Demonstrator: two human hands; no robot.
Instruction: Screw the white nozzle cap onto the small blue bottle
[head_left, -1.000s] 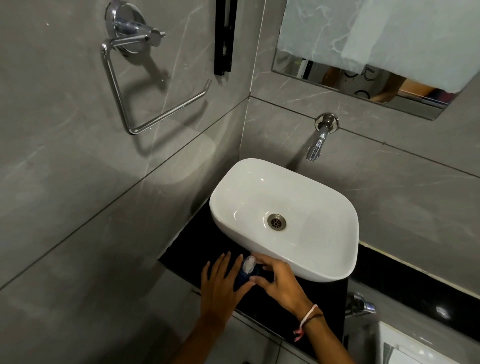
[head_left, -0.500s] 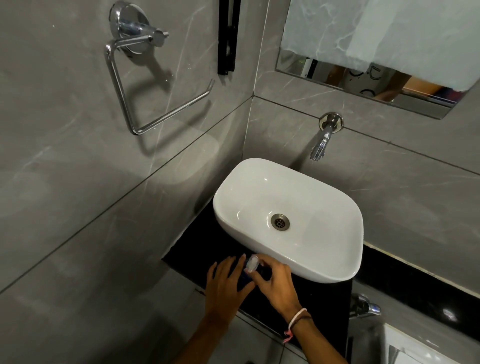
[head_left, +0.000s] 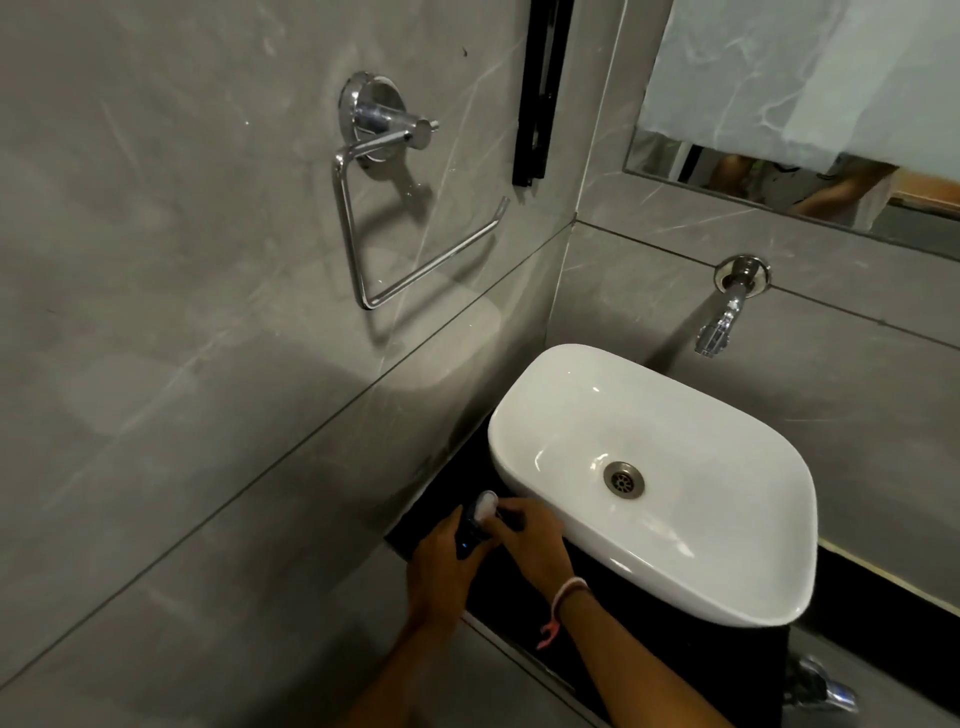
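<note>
The small blue bottle (head_left: 469, 535) is held over the black counter (head_left: 519, 597), just left of the white basin (head_left: 649, 467). My left hand (head_left: 441, 566) wraps around the bottle's body. The white nozzle cap (head_left: 487, 505) sits on top of the bottle. My right hand (head_left: 530, 540) has its fingertips pinched on the cap from the right. Most of the bottle is hidden by my fingers. A pink and white band circles my right wrist.
A chrome towel ring (head_left: 384, 208) hangs on the grey tiled wall at left. A wall tap (head_left: 727, 312) juts out above the basin, with a mirror (head_left: 805, 104) higher up. Another chrome fitting (head_left: 821, 686) shows at the lower right.
My left hand has closed around the bottle; its fingers were spread before. The view has swung left, so the basin and hands sit further right in the frame.
</note>
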